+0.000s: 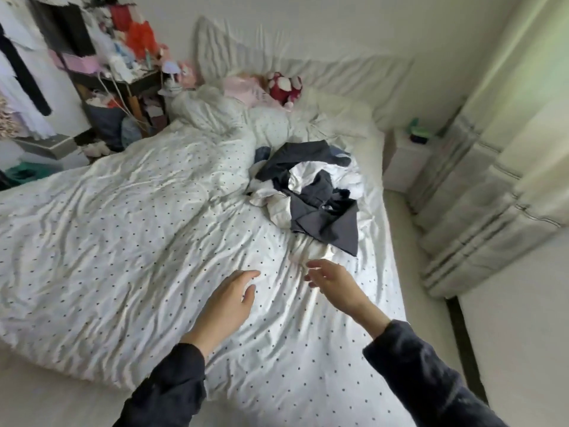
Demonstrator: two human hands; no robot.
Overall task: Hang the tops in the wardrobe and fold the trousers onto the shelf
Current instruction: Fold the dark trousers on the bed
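Both hands are extended over the bed (123, 241), which is covered by a crumpled white duvet with small dark dots. The left hand (229, 298) is held flat, palm down, fingers straight and close together, holding nothing. The right hand (334, 280) reaches forward with fingers loosely spread and relaxed, also holding nothing; its fingertips are near the lower edge of the clothes but apart from them. Both forearms are in dark sleeves (172, 386). The pile of clothes (311, 192) lies on the right half of the bed, beyond the hands: dark grey and white garments tangled together, with a blue item at the far side. Which pieces are tops and which are trousers cannot be told from this heap. At the head of the bed lie a pink soft toy (243, 87) and a red one with white spots (284, 86). To the left stands a cluttered dark shelf unit (123, 84), with hanging garments (21, 75) at the far left edge, blurred. A white bedside table (406, 158) stands to the right of the bed, beside pale curtains (492, 186)
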